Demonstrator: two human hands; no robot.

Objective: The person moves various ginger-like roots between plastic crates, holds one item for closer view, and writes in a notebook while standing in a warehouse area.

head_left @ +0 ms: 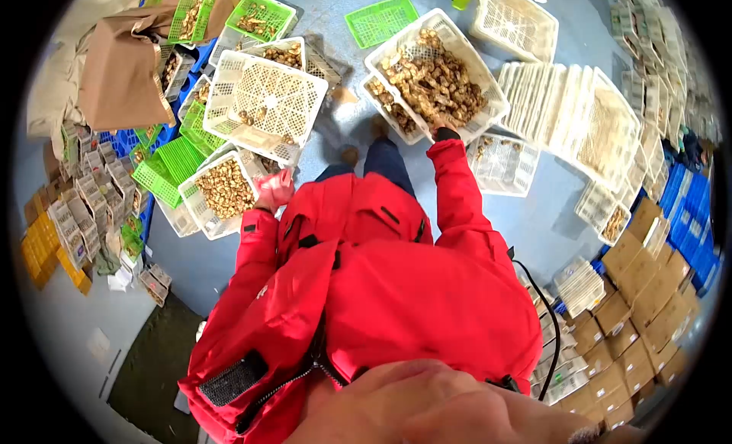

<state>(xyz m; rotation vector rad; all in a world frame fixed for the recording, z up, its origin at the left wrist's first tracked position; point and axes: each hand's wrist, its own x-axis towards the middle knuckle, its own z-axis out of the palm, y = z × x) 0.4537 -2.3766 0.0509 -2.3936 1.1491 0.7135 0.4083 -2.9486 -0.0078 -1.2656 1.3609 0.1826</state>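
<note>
My left hand (274,190), pinkish and slightly blurred, is beside the right edge of a white crate of brown mushroom-like pieces (226,188). Its fingers look somewhat spread, with nothing visible held. At the near corner of a larger white crate (488,112), my right hand (444,126) reaches over the rim by a heap of brown clustered pieces (438,82). Those fingers are dark and partly hidden, so their grip is unclear. Between and beyond the hands, a white crate (263,101) with a few pieces lies on other crates.
Green baskets (381,22) lie on the blue floor (488,215) and at left. Nested white crates (572,112) stand at right, above cardboard boxes (648,272). Brown cloth (122,78) covers things at upper left. My feet are between the crates. A black cable (555,322) hangs at right.
</note>
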